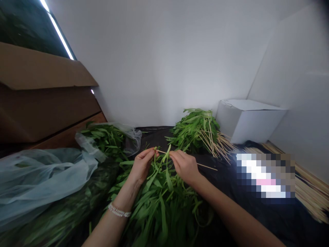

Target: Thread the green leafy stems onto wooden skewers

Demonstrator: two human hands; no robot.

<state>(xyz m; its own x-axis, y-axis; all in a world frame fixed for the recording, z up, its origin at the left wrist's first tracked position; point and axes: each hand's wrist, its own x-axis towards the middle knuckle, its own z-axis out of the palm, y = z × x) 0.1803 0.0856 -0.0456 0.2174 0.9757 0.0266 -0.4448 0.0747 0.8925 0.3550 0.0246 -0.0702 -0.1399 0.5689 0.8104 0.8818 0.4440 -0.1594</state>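
Observation:
My right hand [185, 168] is closed around a thin bamboo skewer [207, 167], whose far end sticks out to the right. A pale green stem [167, 153] with long narrow leaves sits across the skewer at my right fingertips. By the skewer's left end, my left hand [142, 164] pinches a small green stem end; whether it is pierced I cannot tell. Both hands are over a heap of leafy greens [159, 206]. Behind them lies a pile of skewered greens [194, 125], with several bare skewer ends [216, 140] pointing right.
Clear plastic bags [43, 181] with more greens [105, 137] lie at left, below a cardboard box [46, 109]. A white box [246, 120] stands back right. Loose sticks [308, 192] lie along the right, beside a bright pixelated patch [264, 176]. Black sheeting [221, 185] covers the surface.

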